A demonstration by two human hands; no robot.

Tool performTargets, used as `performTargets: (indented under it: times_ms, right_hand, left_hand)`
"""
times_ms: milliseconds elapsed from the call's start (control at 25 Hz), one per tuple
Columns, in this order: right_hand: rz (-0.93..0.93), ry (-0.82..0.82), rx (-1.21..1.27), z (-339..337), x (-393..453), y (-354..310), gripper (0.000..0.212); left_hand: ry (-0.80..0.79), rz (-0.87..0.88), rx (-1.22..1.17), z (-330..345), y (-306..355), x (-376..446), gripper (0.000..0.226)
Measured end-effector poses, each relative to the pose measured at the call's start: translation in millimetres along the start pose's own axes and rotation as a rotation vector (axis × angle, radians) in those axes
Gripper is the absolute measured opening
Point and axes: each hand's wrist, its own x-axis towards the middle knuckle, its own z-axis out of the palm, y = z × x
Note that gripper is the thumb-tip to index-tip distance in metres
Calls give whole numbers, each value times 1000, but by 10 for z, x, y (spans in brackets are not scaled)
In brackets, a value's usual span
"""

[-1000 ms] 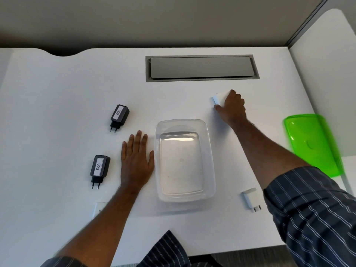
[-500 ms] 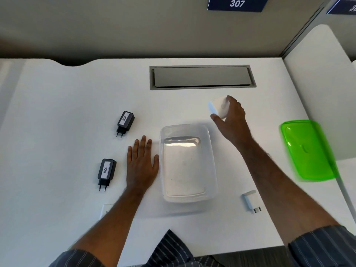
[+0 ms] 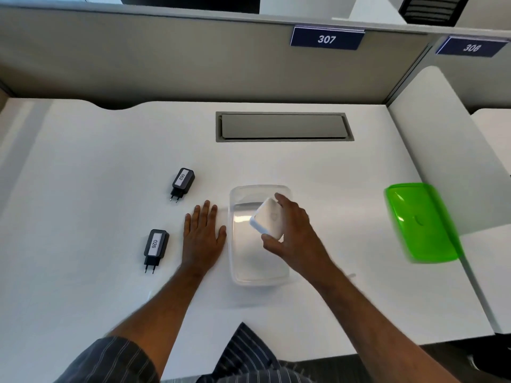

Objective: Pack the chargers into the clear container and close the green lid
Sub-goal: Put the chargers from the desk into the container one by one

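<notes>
The clear container [image 3: 237, 269] stands open in the middle of the white desk. My right hand [image 3: 293, 233] holds a white charger [image 3: 269, 218] just above the container's inside. Flat on the desk against the container's left wall lies my left hand [image 3: 203, 236], fingers spread, holding nothing. Two black chargers lie to the left: one labelled 002 [image 3: 182, 182] farther back, one labelled 026 [image 3: 155, 247] nearer. The green lid [image 3: 420, 222] rests at the right edge of the desk. My right forearm hides the small white charger seen earlier at the front right.
A grey cable hatch [image 3: 283, 127] is set into the desk behind the container. A partition wall with number plates 307 [image 3: 326, 38] and 308 runs along the back. A white divider [image 3: 453, 150] bounds the right side.
My right hand lifted the white charger from the desk behind the container and carried it toward me, over the container. The left hand stayed put. The camera tilted up.
</notes>
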Motion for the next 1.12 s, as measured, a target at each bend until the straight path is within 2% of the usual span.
performTargets:
  times_ms: [240,400,520,600,760,920,1120]
  right_hand:
    - [-45,-194,-179,295,-202,-13,97]
    - [39,-337,-130,403,-178,37,102]
    - [79,-433,-89,468,-126,89,101]
    - [78,-494,-89,509,-73,130,98]
    - [50,-590,-129,548,-3,170,92]
    - [28,-631,-136,555,32,158,89]
    - [54,-663,-93,515,48,172,76]
  left_hand:
    - [-57,29,-102,-138,-81,18,64]
    - [-60,-1,-217,-246,-53,20,62]
    - [-14,-87,-414,-342,39,-27,46]
    - [3,-198,-635,-411,96,-65,34]
    - [-163,-262,-964,-538,232,-153,44]
    - [-255,-283,-988,-552,335,-165,47]
    - [-309,-318,-1034,-587,379,-183,40]
